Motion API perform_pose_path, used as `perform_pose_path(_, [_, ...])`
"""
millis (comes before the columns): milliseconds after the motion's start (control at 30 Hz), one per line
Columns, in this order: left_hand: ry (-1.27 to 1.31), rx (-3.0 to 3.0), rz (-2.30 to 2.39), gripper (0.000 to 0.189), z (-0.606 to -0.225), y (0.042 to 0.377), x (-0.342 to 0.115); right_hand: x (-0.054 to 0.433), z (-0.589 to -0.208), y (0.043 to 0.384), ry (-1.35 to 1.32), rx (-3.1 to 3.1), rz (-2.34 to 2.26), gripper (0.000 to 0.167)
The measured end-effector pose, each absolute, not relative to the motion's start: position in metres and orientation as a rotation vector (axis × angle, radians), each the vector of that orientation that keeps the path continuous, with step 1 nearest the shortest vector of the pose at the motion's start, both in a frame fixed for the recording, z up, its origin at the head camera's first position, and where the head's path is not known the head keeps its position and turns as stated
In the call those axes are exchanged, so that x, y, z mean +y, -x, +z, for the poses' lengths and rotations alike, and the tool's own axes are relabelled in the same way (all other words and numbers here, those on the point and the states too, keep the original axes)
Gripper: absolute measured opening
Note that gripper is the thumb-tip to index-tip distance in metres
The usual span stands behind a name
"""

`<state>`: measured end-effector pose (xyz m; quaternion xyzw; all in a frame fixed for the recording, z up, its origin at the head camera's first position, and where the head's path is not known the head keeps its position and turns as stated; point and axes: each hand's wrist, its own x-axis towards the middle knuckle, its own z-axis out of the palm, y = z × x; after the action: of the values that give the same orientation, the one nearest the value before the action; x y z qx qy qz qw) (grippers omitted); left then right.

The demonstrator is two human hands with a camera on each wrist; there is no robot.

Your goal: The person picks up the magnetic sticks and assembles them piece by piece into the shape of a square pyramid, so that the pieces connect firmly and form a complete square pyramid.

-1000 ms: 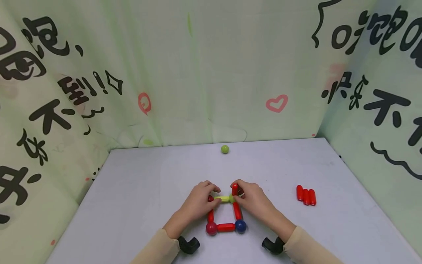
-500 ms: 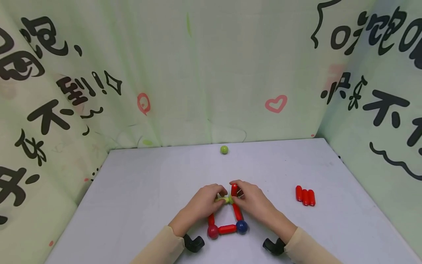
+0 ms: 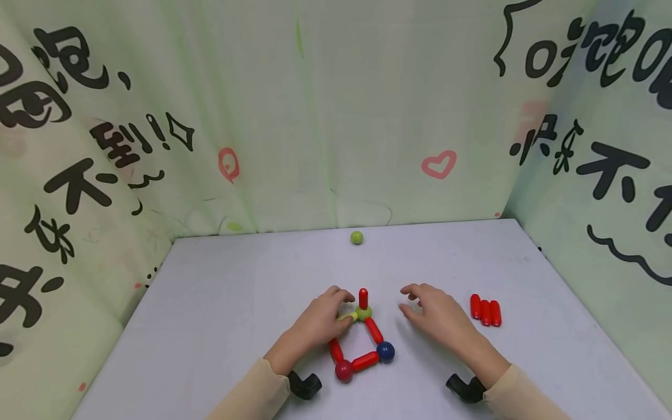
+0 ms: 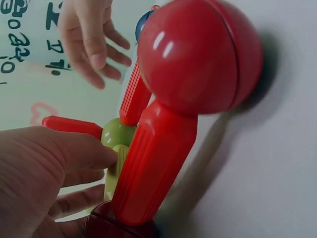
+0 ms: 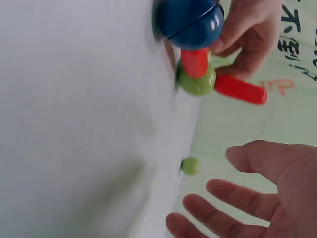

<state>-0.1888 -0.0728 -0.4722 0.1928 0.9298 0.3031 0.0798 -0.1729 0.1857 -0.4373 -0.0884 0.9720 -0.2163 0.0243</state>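
A four-sided frame of rods and balls lies on the white table. Its corners are a red ball [image 3: 343, 371], a blue ball [image 3: 385, 352], a green ball [image 3: 364, 313] and a dark red ball [image 4: 119, 223], which the left hand hides in the head view. From the green ball a red rod [image 3: 363, 298] stands upright. My left hand [image 3: 317, 318] pinches the yellow-green rod [image 4: 118, 163] between thumb and fingers, at the frame's far side. My right hand [image 3: 441, 309] hovers to the right of the frame, fingers apart, holding nothing.
Three loose red rods [image 3: 486, 311] lie side by side to the right of the right hand. A spare green ball [image 3: 357, 237] rests near the table's back edge. Curtains with black writing [image 3: 336, 116] enclose the back and sides.
The right hand has let go of the upright red rod and moved right. The left hand slid along the yellow-green rod side, and the frame has turned slightly.
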Motion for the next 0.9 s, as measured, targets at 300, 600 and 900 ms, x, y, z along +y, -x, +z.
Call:
perform_pose_path(300, [-0.484, 2.778, 0.949, 0.046, -0.472, 0.192, -0.081, 0.229, -0.430, 0.170, 0.191, 3.105, -0.555, 0.041])
perform_pose_path(600, [-0.434, 2.827, 0.946, 0.046, -0.478, 0.192, -0.094, 0.265, -0.426, 0.167, -0.045, 3.066, -0.319, 0.061])
perform_pose_path(900, [-0.354, 2.835, 1.000, 0.030, -0.476, 0.190, -0.108, 0.279, -0.434, 0.169, -0.110, 2.965, -0.320, 0.067])
